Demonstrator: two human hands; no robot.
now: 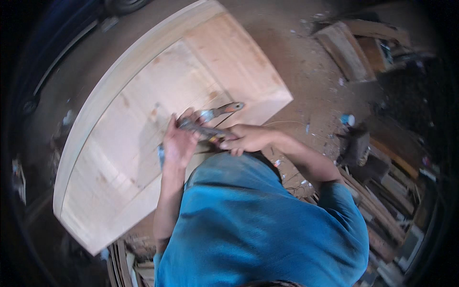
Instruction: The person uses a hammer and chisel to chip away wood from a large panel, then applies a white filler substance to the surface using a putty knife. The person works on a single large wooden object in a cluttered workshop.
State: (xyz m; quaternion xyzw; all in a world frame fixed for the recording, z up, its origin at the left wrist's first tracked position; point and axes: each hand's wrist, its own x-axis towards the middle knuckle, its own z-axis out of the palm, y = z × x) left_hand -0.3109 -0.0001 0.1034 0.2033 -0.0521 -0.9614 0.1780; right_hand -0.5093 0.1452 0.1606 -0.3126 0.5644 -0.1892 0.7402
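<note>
Both hands work over a pale wooden panel (124, 119) with a curved edge and grooved boards. My left hand (180, 141) has its fingers curled round one end of a dark grey elongated tool (203, 130). My right hand (251, 139) grips the other end, where bits of yellow and red show. Just beyond them a putty knife (228, 108) with a grey and orange handle lies on the panel. A small blue item (161, 154) is partly hidden beside my left wrist.
A dark blue vehicle (62, 38) stands at the upper left. Wooden offcuts (344, 48) lie on the dirt floor (296, 57) at the upper right, near a blue can (347, 119). Stacked planks and scrap (382, 205) fill the lower right, with more strips (124, 265) at the lower left.
</note>
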